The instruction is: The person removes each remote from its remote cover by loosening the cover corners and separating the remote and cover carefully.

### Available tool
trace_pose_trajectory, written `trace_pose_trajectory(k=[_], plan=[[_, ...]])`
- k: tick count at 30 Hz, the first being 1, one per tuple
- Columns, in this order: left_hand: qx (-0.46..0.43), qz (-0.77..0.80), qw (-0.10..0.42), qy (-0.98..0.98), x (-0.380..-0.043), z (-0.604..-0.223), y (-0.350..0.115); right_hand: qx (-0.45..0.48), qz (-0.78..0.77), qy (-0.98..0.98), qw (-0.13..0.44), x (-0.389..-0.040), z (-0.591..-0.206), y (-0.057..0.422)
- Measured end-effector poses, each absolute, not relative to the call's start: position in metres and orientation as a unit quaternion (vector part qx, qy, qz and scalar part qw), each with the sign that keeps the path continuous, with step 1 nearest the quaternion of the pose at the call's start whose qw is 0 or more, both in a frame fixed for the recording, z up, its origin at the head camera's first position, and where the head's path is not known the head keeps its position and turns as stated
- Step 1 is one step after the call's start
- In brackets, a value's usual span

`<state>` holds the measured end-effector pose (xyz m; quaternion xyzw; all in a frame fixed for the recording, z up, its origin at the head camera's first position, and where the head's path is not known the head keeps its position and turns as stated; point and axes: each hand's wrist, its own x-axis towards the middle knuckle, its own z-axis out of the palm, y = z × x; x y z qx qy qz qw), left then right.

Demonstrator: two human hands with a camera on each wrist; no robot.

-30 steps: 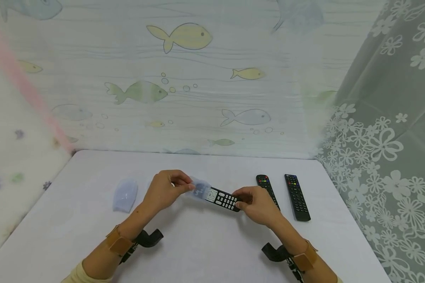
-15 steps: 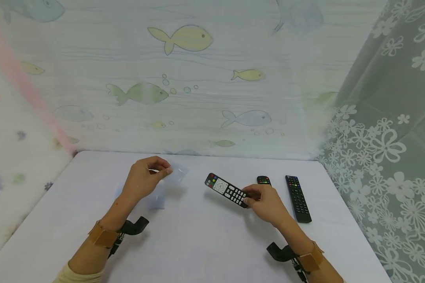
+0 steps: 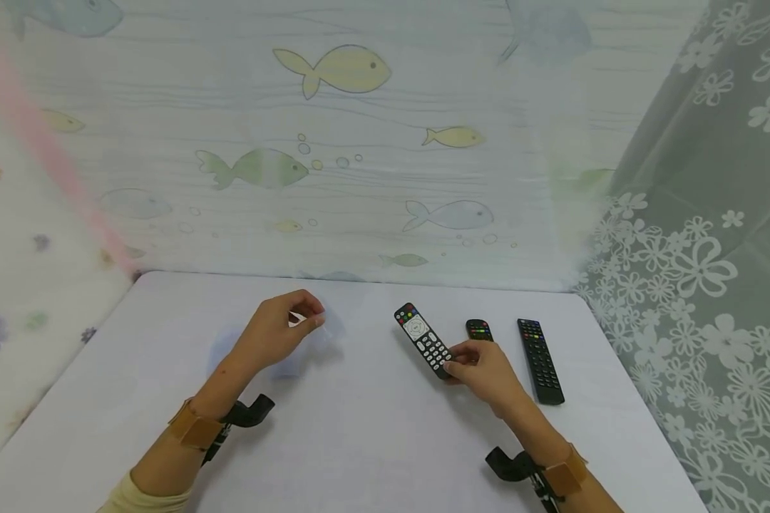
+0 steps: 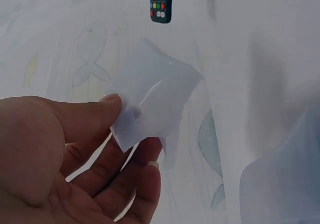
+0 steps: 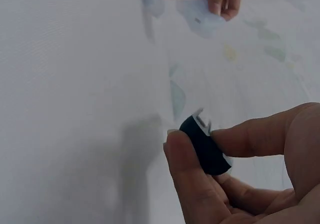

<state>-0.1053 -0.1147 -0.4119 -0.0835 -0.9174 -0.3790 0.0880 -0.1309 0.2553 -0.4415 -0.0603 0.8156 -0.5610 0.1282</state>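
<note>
My left hand [image 3: 274, 333] pinches a translucent bluish plastic sleeve [image 4: 160, 84] between thumb and fingers, above the table's left half. The sleeve is limp and see-through, faint in the head view. In my right hand [image 3: 486, 372] is a black remote control [image 3: 421, 339] with white keys and a few coloured buttons, gripped by its lower end. It is tilted, top end pointing up and left, apart from the sleeve. The right wrist view shows the bottom end of that remote between thumb and fingers.
Two more black remotes lie at the right: one [image 3: 479, 329] partly hidden behind my right hand, the other [image 3: 541, 362] fully visible. More translucent plastic [image 3: 285, 368] lies on the white table [image 3: 372, 442] by my left forearm. A fish-print curtain [image 3: 359, 178] hangs behind.
The plastic sleeve, which covered the remote's top end, has come off it to the left with my left hand. The remote has swung steeper in my right hand.
</note>
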Motion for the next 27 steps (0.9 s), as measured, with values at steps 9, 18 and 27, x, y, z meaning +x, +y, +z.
trace_pose_trajectory(k=[9,18,27], plan=[[-0.13,-0.34,0.065,-0.929,-0.105,-0.417,-0.11,-0.042,-0.515,0.853,0.067,-0.124,-0.444,0.257],[-0.133,-0.321,0.046,-0.937,-0.106,-0.424,-0.106,-0.062,-0.425,0.903,0.013,-0.117,-0.444,0.263],[-0.142,-0.309,0.034,-0.94,-0.103,-0.43,-0.106,-0.065,-0.384,0.921,0.008,-0.112,-0.447,0.271]])
